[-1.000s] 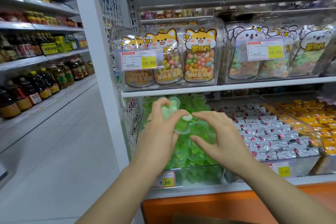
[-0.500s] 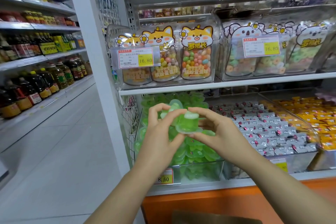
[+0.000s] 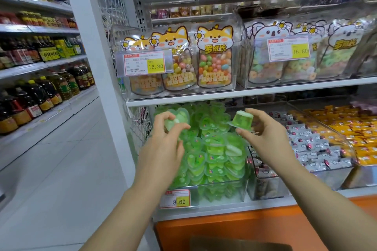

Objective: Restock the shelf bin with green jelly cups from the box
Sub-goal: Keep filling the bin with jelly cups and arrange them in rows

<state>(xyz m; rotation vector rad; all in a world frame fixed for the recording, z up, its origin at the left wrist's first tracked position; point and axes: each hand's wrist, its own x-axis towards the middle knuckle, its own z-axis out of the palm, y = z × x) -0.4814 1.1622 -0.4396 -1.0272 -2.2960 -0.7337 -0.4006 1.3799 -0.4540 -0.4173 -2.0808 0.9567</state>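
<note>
Cups of green jelly lie heaped in the clear shelf bin on the lower shelf, behind its price tag. In front of the heap, the right hand pinches one upturned cup between thumb and fingertips, base up and rim down. The left hand curls thumb and fingers round a heart-shaped cup, its lid facing the camera. The two held cups are well apart, with the heap showing between them. Half a second ago both hands met at the middle, close over the cups; now they have drawn apart, each carrying its own. The cardboard box shows only its edge at the bottom, below the orange base.
</note>
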